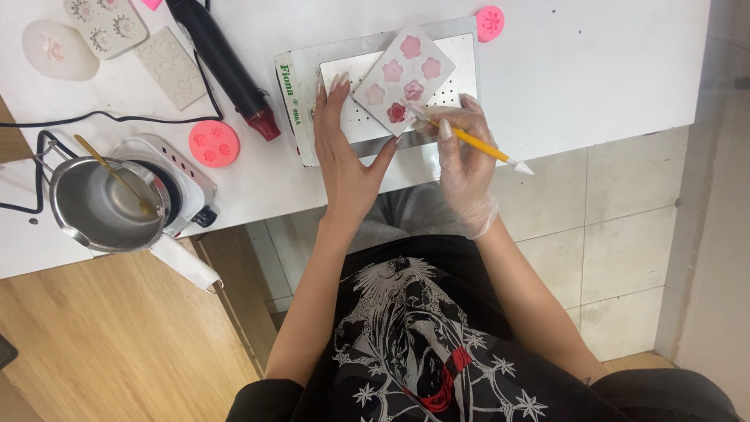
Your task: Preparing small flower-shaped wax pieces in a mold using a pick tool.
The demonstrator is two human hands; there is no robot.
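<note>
Right hand [462, 160], gloved, holds yellow tool [476, 145], tip at dark red flower cavity of pink mold [403, 78]. Left hand [344, 148] flat, fingers spread, just left of mold, steadying. Next likely needs careful prying.

Mold [403, 79] lies tilted on plate [461, 86], plate on surface [594, 70]. Left hand [344, 148] on plate's left part, touching mold's left edge. Right hand [462, 160] right of it, tool [476, 144] tip at mold's near corner. Heat gun [223, 62] left of plate; pot [105, 205] on burner [183, 187] at far left.
</note>
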